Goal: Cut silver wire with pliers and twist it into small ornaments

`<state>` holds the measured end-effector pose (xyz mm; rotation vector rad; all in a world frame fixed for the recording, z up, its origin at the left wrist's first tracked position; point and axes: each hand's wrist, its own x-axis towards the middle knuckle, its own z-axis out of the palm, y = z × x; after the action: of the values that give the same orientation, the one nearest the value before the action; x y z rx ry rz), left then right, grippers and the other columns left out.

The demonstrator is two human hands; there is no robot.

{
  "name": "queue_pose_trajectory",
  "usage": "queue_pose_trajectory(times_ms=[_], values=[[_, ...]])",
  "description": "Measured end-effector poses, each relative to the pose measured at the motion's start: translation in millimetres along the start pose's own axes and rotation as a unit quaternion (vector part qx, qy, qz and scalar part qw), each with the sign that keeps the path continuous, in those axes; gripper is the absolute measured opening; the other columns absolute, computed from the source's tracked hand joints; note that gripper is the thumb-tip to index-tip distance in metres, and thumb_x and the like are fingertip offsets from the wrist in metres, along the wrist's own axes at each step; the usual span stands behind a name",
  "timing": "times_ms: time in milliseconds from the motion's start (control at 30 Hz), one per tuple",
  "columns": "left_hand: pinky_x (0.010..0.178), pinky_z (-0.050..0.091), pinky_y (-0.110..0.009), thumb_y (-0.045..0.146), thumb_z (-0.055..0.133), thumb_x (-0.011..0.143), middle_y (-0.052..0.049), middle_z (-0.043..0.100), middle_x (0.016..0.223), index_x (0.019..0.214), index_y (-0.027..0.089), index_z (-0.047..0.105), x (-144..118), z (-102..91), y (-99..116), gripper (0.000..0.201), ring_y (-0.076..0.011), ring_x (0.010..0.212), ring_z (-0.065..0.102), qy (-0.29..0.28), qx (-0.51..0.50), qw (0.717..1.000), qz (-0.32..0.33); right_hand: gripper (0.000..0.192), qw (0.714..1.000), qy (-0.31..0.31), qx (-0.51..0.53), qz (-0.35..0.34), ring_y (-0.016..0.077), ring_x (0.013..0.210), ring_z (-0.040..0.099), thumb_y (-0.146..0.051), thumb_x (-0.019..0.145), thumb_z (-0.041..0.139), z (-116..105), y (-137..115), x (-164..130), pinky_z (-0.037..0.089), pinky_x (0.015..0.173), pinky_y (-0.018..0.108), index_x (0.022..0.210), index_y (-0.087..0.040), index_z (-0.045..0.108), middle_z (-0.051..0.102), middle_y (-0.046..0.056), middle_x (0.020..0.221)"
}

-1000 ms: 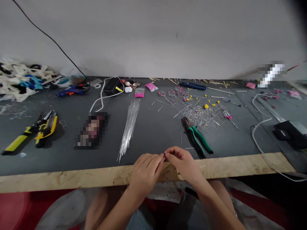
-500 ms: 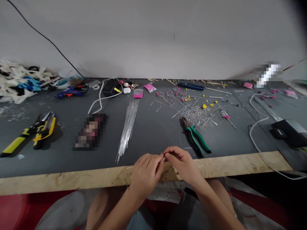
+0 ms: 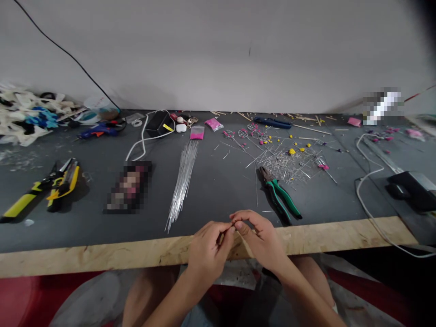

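My left hand (image 3: 207, 247) and my right hand (image 3: 259, 236) meet fingertip to fingertip over the wooden front edge of the table (image 3: 102, 254). Between the pinched fingers sits a tiny piece (image 3: 232, 224), too small to identify; it may be a bit of thin wire. A bundle of thin silver wires (image 3: 182, 181) lies on the dark mat just beyond my left hand. Green-handled pliers (image 3: 279, 194) rest to the right of my right hand.
Yellow-handled cutters (image 3: 44, 188) lie at the left, next to a blurred dark item (image 3: 127, 186). Cut wire scraps with yellow and pink bits (image 3: 289, 159) litter the middle right. A white cable (image 3: 366, 190) and black box (image 3: 412, 188) sit at the right. A glue gun (image 3: 98, 130) and a pile of strips (image 3: 27, 113) are at the back left.
Both hands have drawn slightly closer to me and their fingers have curled more tightly around the tiny piece. Nothing on the table has moved.
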<state>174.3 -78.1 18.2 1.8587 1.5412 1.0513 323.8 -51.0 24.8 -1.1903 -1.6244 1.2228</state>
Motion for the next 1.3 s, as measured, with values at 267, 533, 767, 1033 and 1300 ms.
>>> queue_pose_trajectory(times_ms=[267,533,767,1033,1300], values=[[0.052,0.037,-0.021,0.035,0.054,0.08,0.002,0.057,0.06,0.07,0.017,0.06,6.5,-3.7,2.4,0.021,-0.0108,0.055,0.048,-0.08,-0.214,0.944,-0.237,0.011,0.999,-0.014,-0.006,-0.039,0.0151,0.089,0.061,-0.02,0.087,0.053,-0.3,-0.8,1.7,0.047,0.079,0.027,0.085,-0.021,0.063,0.066,0.004,0.093],[0.05,0.035,-0.021,0.035,0.057,0.077,0.002,0.053,0.057,0.069,0.016,0.061,5.5,-8.0,1.9,0.021,-0.0101,0.053,0.044,-0.093,-0.25,0.93,-0.254,0.01,0.999,-0.047,0.012,0.009,0.0161,0.091,0.061,-0.027,0.086,0.057,-6.5,-3.1,1.1,0.046,0.08,0.027,0.085,-0.022,0.066,0.067,0.003,0.092],[0.053,0.04,-0.022,0.034,0.056,0.08,0.0,0.062,0.061,0.076,0.017,0.066,-0.1,-2.8,2.5,0.02,-0.0122,0.055,0.052,-0.051,-0.168,0.963,-0.203,0.014,0.993,-0.03,0.067,0.09,0.0163,0.086,0.06,-0.035,0.083,0.06,-4.9,-0.7,-1.7,0.046,0.075,0.027,0.086,-0.021,0.064,0.067,0.003,0.092],[0.054,0.041,-0.023,0.034,0.054,0.079,0.0,0.061,0.064,0.073,0.019,0.064,3.6,3.6,4.3,0.018,-0.0132,0.059,0.053,-0.068,-0.217,0.947,-0.228,0.01,0.995,-0.024,0.08,0.051,0.0162,0.093,0.057,-0.03,0.087,0.054,-4.9,1.7,-2.1,0.044,0.081,0.027,0.084,-0.021,0.06,0.06,0.003,0.095],[0.05,0.031,-0.022,0.034,0.058,0.075,0.004,0.043,0.053,0.061,0.018,0.052,8.0,5.3,3.1,0.021,-0.0094,0.051,0.036,-0.086,-0.316,0.908,-0.26,0.009,0.994,-0.04,0.104,0.005,0.0164,0.096,0.057,-0.025,0.088,0.053,-7.3,0.4,-0.7,0.044,0.084,0.028,0.084,-0.021,0.061,0.059,0.004,0.094]])
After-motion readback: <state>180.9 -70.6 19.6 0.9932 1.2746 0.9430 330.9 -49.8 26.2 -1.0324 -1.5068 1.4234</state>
